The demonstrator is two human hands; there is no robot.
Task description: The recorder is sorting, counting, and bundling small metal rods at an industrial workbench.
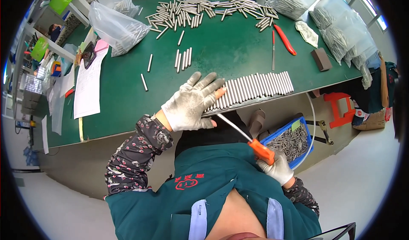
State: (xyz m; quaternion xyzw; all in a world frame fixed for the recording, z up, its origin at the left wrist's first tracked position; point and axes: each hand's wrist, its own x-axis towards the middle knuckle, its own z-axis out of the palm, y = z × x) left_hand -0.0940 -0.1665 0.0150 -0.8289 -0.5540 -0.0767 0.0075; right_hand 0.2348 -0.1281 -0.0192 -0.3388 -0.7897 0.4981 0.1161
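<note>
Resting the left hand [189,103] over a row of metal pins [255,89], gripping an orange-handled tool [261,151] in the right hand [275,167].
Holding the left hand spread wide, palm down across the row's left end at the near edge of the green tabletop [128,80], clasping nothing visible; curling the right hand closed round the tool, pointing its metal tube [233,126] toward that same end.
</note>
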